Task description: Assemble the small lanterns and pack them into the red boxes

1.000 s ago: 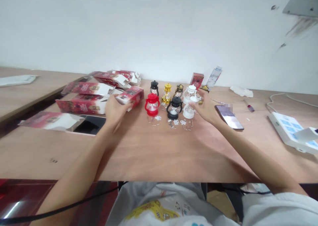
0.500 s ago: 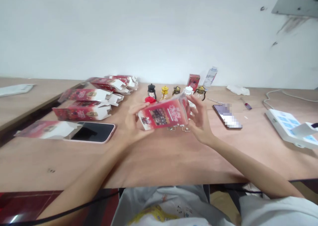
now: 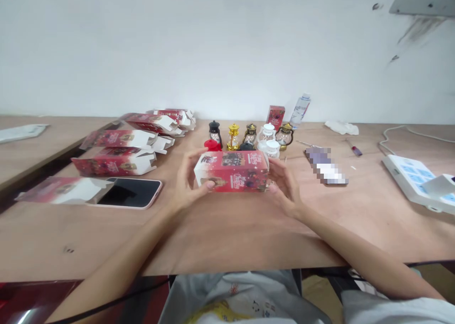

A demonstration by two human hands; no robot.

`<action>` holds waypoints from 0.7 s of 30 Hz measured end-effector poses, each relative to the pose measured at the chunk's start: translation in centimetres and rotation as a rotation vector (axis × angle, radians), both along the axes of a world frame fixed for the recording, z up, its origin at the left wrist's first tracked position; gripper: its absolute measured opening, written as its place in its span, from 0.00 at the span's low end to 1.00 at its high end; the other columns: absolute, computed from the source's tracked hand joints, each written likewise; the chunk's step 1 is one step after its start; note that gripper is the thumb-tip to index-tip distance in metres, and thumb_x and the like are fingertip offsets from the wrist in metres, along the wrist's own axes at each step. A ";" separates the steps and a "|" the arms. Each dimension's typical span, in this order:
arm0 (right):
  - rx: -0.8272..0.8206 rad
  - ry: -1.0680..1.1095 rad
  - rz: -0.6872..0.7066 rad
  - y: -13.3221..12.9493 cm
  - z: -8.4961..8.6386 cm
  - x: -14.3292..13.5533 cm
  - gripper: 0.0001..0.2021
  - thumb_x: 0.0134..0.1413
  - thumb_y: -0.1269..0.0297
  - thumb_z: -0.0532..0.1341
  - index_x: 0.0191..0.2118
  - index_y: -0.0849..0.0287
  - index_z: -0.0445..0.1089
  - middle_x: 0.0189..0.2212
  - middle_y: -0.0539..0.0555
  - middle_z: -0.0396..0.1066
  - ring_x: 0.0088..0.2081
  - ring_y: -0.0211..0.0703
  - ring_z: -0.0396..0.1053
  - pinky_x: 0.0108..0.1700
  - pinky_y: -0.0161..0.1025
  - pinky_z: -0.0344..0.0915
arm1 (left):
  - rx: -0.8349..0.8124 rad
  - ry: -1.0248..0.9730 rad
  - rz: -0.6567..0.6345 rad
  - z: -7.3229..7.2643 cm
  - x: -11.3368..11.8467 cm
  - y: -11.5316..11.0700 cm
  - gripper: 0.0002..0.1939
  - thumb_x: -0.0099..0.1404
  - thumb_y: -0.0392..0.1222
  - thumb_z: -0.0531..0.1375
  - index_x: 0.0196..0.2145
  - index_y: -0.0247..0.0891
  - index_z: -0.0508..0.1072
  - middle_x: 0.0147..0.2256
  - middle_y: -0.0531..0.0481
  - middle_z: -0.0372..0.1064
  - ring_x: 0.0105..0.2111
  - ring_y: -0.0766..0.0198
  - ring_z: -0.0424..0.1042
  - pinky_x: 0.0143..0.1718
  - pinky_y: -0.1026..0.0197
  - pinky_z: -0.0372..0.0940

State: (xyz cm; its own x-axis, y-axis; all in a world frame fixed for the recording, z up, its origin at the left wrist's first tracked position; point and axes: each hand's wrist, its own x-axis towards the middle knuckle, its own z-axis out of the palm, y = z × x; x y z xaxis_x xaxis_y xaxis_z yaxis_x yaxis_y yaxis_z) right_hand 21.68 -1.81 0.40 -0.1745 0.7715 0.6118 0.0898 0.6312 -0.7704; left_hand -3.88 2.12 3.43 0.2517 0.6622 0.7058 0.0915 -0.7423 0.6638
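Observation:
A red and white printed box (image 3: 232, 172) lies sideways between my hands above the table. My left hand (image 3: 190, 181) grips its left end, the thumb on the front face. At the right end, my right hand (image 3: 284, 184) holds the box with its fingers behind and the thumb near the lower corner. Just behind the box stand several small lanterns, among them a black one (image 3: 215, 133), a gold one (image 3: 233, 136), a white one (image 3: 267, 132) and a bronze one (image 3: 285, 136). A red lantern (image 3: 212, 145) is partly hidden by the box.
Several flattened or open red boxes (image 3: 113, 160) lie at the left, beside a pink-edged phone (image 3: 133, 192). Behind the lanterns are a small red box (image 3: 276, 116) and a bottle (image 3: 300, 109). A second phone (image 3: 325, 167) and a white power strip (image 3: 414, 179) lie at the right.
The box has turned from a tilt to nearly level, with two printed faces showing. Both hands have shifted with it, and my right hand has closed in on its right end.

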 end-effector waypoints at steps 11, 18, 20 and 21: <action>-0.212 0.101 0.087 -0.7 -0.3 -1.7 0.34 0.53 0.63 0.63 0.61 0.46 0.46 0.51 0.56 0.69 0.51 0.46 0.70 0.54 0.52 0.65 | 0.074 0.008 -0.003 0.4 -0.8 0.8 0.28 0.56 0.52 0.64 0.52 0.41 0.67 0.48 0.43 0.68 0.46 0.54 0.71 0.43 0.57 0.68; -0.259 0.144 -0.019 -0.6 -0.2 -2.3 0.35 0.47 0.65 0.65 0.58 0.47 0.48 0.41 0.52 0.73 0.43 0.45 0.73 0.48 0.47 0.68 | -0.117 -0.025 -0.066 0.2 -0.3 0.7 0.29 0.50 0.47 0.69 0.49 0.41 0.68 0.48 0.44 0.69 0.44 0.56 0.72 0.40 0.60 0.69; -0.255 0.151 -0.021 -0.7 -0.2 -2.2 0.33 0.47 0.67 0.64 0.58 0.47 0.49 0.42 0.52 0.72 0.42 0.44 0.72 0.44 0.44 0.69 | -0.178 -0.059 -0.051 0.1 -0.5 0.9 0.29 0.49 0.49 0.69 0.48 0.41 0.69 0.47 0.44 0.70 0.42 0.55 0.72 0.38 0.60 0.69; -0.241 0.149 -0.043 -0.8 -0.2 -2.2 0.32 0.47 0.67 0.63 0.57 0.47 0.51 0.42 0.52 0.71 0.40 0.44 0.72 0.42 0.42 0.69 | -0.210 -0.077 -0.042 0.0 -0.6 1.2 0.29 0.50 0.52 0.68 0.48 0.40 0.70 0.47 0.44 0.70 0.42 0.54 0.72 0.37 0.59 0.69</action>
